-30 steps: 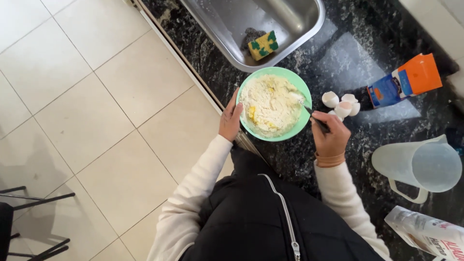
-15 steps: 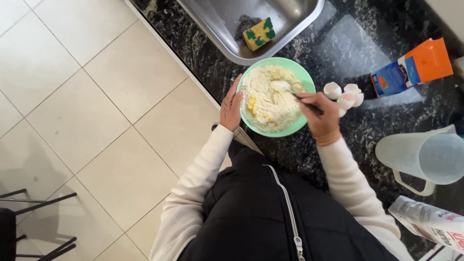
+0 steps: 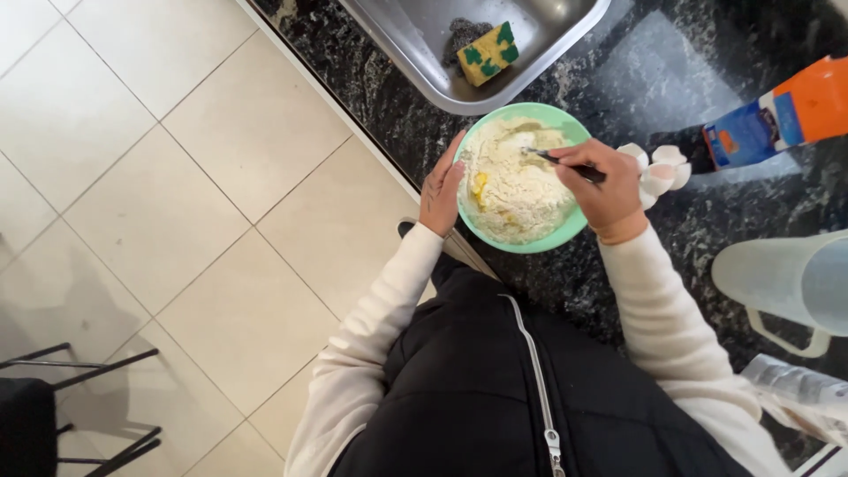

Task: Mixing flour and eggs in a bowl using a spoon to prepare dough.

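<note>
While my left hand (image 3: 440, 187) rests flat and open against the green bowl (image 3: 565, 231) at upper centre of the frame, my right hand (image 3: 608, 184) grips a fork (image 3: 549, 159) in the flour (image 3: 517, 190); eggshells (image 3: 658, 170) sit just right.

Green bowl (image 3: 565, 234); speckled black counter (image 3: 707, 230); yellow-green sponge (image 3: 488, 53).

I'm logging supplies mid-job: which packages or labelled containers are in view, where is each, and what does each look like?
Carton: lying on the dark counter right of the green bowl, boxy, orange and blue.
Bag: bottom right corner by the clear jug, crinkled, whitish plastic, partly cut off.
No screens or signs.
</note>
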